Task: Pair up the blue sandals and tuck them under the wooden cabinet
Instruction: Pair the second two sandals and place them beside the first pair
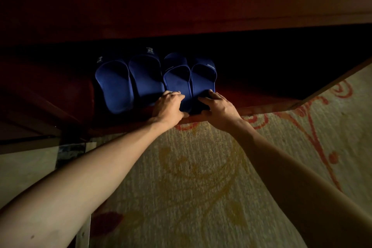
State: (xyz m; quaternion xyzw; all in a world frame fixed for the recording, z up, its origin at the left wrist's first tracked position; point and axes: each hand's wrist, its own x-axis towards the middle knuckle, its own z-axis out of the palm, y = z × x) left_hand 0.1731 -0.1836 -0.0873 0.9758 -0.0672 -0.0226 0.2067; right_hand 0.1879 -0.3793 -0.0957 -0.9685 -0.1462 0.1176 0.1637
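Note:
Several blue sandals stand side by side, toes pointing into the dark gap under the wooden cabinet [181, 6]. The left pair [128, 80] lies untouched. My left hand [169, 106] grips the heel of the third sandal [177, 80], thumb at its back edge. My right hand [217, 106] holds the heel of the fourth sandal [203, 78], fingers pressed on its sole. The two held sandals touch each other along their inner sides. Their heels are hidden under my fingers.
A pale rug [201, 177] with yellow and red patterns covers the floor in front of the cabinet. A dark red strip of floor [251, 96] runs along the cabinet's base. The space under the cabinet to the right is dark.

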